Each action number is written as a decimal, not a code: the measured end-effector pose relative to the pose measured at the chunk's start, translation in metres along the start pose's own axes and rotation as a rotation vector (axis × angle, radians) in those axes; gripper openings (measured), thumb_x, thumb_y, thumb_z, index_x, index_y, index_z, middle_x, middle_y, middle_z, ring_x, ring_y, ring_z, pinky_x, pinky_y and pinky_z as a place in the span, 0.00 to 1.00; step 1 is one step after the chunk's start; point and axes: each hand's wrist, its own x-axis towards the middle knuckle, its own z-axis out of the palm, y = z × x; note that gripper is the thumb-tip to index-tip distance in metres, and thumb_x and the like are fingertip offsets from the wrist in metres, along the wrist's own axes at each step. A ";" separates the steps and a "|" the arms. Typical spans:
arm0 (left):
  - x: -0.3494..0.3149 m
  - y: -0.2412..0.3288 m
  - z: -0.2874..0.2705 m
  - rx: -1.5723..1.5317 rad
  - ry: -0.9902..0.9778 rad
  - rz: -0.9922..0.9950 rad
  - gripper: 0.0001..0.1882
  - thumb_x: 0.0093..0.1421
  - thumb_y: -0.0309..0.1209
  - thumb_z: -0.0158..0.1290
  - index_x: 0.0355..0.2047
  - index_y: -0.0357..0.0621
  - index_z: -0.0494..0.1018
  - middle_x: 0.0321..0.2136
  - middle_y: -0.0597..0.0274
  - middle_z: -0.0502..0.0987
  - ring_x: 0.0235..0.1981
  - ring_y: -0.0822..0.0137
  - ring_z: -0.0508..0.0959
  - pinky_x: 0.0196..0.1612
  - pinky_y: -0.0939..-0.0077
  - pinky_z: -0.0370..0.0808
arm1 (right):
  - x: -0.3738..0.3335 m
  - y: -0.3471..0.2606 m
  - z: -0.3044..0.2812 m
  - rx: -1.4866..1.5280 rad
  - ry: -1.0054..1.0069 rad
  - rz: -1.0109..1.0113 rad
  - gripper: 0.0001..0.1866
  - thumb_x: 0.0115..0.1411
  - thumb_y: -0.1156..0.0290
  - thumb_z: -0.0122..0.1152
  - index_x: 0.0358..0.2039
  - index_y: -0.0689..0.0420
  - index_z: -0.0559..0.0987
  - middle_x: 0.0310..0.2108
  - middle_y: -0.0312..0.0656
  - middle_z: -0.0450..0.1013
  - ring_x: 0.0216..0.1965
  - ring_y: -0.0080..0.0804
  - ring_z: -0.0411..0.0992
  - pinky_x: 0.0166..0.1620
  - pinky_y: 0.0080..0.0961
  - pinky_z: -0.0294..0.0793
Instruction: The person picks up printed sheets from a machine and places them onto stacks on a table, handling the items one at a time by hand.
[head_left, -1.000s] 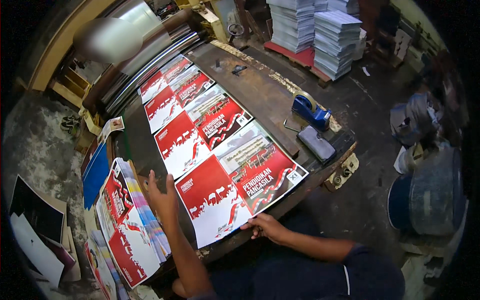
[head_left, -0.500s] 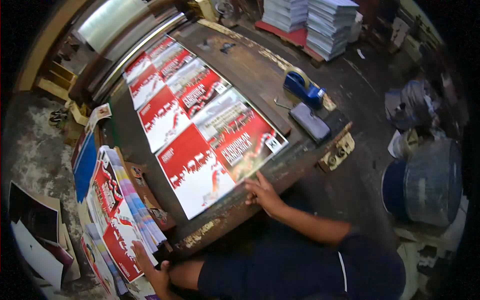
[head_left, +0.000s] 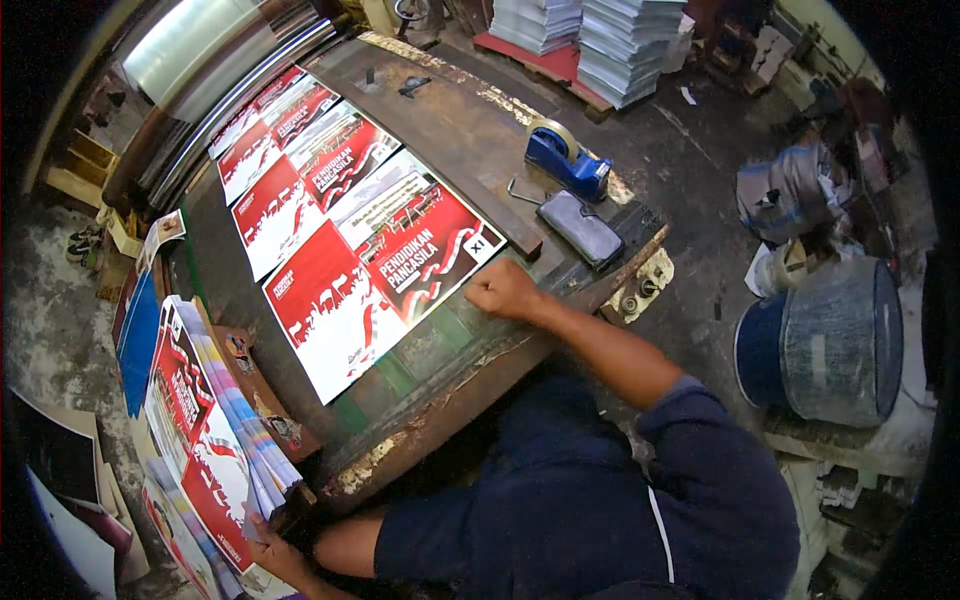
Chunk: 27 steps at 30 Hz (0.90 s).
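Note:
A row of red-and-white printed cover sheets [head_left: 330,290] lies on the worn table [head_left: 400,425], running away toward the metal rollers at the far left. My right hand [head_left: 505,290] is curled into a fist beside the right corner of the nearest sheet, and nothing shows in it. At the lower left, my left hand [head_left: 278,558] has its fingers at the near edge of a top cover sheet [head_left: 205,440] on a thick stack. The fingers appear closed on that edge; the fingertips are partly hidden.
Shiny rollers [head_left: 255,90] cross the table's far end. On its right side are a blue tape dispenser [head_left: 565,160], a dark case [head_left: 580,230] and a hex key [head_left: 520,192]. Paper stacks [head_left: 625,50] stand on the floor beyond. A large wrapped drum [head_left: 840,340] stands right.
The sheets on the table have slid away toward the rollers. My right hand has curled from pointing fingers into a fist. My left fingers have closed at the stack's edge.

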 end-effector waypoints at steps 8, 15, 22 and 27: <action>-0.017 0.003 0.003 0.069 0.055 0.160 0.24 0.63 0.45 0.46 0.34 0.28 0.70 0.28 0.53 0.76 0.25 0.66 0.73 0.30 0.72 0.72 | -0.005 0.014 -0.011 -0.146 0.013 -0.104 0.17 0.47 0.63 0.54 0.09 0.61 0.69 0.11 0.51 0.64 0.11 0.42 0.63 0.20 0.38 0.62; -0.036 0.011 -0.026 0.018 0.182 -0.200 0.26 0.62 0.47 0.46 0.41 0.29 0.69 0.30 0.51 0.75 0.28 0.63 0.75 0.32 0.71 0.74 | -0.022 -0.006 0.004 -0.057 -0.098 -0.147 0.17 0.48 0.63 0.53 0.10 0.61 0.70 0.12 0.52 0.66 0.13 0.49 0.65 0.21 0.39 0.64; -0.058 0.024 0.008 -0.133 -0.047 0.189 0.31 0.60 0.53 0.45 0.45 0.31 0.70 0.37 0.47 0.75 0.43 0.56 0.74 0.41 0.62 0.74 | -0.037 -0.039 0.000 0.041 -0.271 -0.126 0.18 0.50 0.60 0.55 0.12 0.60 0.73 0.13 0.52 0.66 0.14 0.42 0.65 0.23 0.36 0.65; -0.084 0.110 0.049 0.140 -0.485 0.788 0.16 0.48 0.25 0.46 0.36 0.49 0.79 0.46 0.53 0.74 0.60 0.45 0.60 0.63 0.44 0.39 | -0.040 -0.060 0.008 0.884 -0.801 0.246 0.22 0.56 0.49 0.53 0.30 0.58 0.78 0.14 0.30 0.63 0.19 0.20 0.59 0.26 0.22 0.61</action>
